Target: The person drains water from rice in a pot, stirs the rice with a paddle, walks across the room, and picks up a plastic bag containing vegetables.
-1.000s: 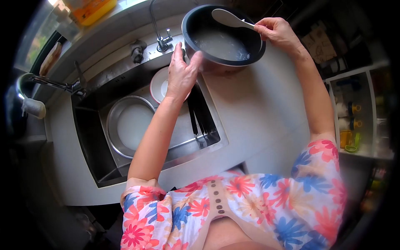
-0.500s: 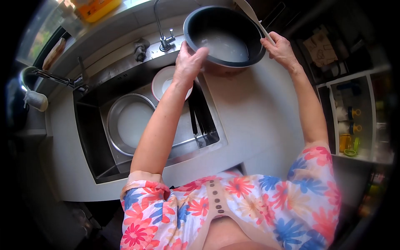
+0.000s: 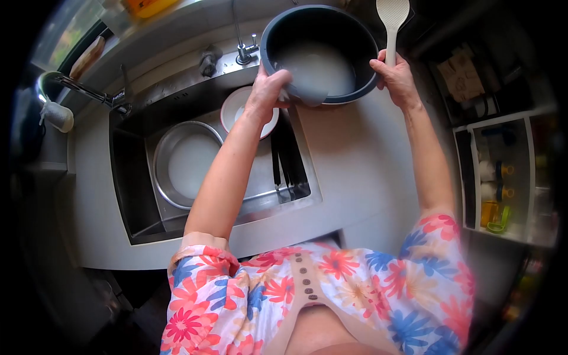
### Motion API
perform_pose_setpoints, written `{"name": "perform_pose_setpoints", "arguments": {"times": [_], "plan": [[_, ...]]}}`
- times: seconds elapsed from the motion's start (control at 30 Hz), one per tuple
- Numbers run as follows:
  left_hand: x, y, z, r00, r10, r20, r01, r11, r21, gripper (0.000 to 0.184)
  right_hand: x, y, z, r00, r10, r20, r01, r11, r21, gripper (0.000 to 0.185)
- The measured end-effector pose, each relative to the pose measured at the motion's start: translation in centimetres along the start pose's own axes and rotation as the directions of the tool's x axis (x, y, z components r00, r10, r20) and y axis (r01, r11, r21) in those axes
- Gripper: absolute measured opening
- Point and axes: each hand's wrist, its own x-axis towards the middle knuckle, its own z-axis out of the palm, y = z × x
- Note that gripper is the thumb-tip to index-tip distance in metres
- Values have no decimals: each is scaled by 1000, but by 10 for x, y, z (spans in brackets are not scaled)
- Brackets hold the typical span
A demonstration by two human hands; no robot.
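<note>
A dark rice cooker inner pot [image 3: 365, 44] with cloudy whitish liquid in it tilts towards me at the counter's back. My left hand [image 3: 269, 89] is closed on its left rim, thumb over the edge. A blurred, translucent whitish patch lies across the near rim beside that thumb; I cannot tell what it is. My right hand [image 3: 396, 80] is closed round the handle of a white rice paddle [image 3: 393, 15], held upright, with the thumb against the pot's right rim. Below my left forearm, in the sink [image 3: 236, 218], are a metal basin [image 3: 163, 183] and a red-rimmed white bowl [image 3: 273, 127].
A large faucet [image 3: 89, 97] reaches over the counter at the left. A slim tap [image 3: 245, 53] stands behind the sink. Dark-handled utensils [image 3: 276, 160] lean along the sink's right side. Open shelves [image 3: 503, 177] with bottles are at the right, beyond the counter [image 3: 355, 171].
The pot has tilted more towards me. My left hand now grips its rim. The paddle has turned from slanting over the pot to pointing upright beside it.
</note>
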Motion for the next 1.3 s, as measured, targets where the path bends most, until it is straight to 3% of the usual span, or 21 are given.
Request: {"name": "perform_pose_setpoints", "arguments": {"times": [0.1,0.13,0.23,0.3,0.63,0.9,1.3], "plan": [[-31,-8,13,999,40,4,-40,999,-9,35,-40,-20,-3,999,-47,-11,48,996,76,15],[-44,-8,11,998,62,24,-60,995,-78,27,-54,-25,0,998,-69,-12,70,994,80,14],[-74,-18,-7,990,20,139,-3,992,-125,43,-91,-38,19,993,-115,-22,116,992,48,14],[-96,-25,-32,987,8,158,25,979,-204,30,-112,-51,47,992,-127,-28,127,992,10,14],[-256,-78,-210,990,-56,129,111,877,-468,23,-237,-67,236,990,-79,115,87,993,-75,13],[-305,-180,-416,989,-143,45,139,755,-640,28,-283,20,446,967,60,247,-25,990,-141,14],[-322,-240,-443,981,-186,56,165,649,-742,19,-311,54,488,958,100,270,-30,967,-251,14]]}}
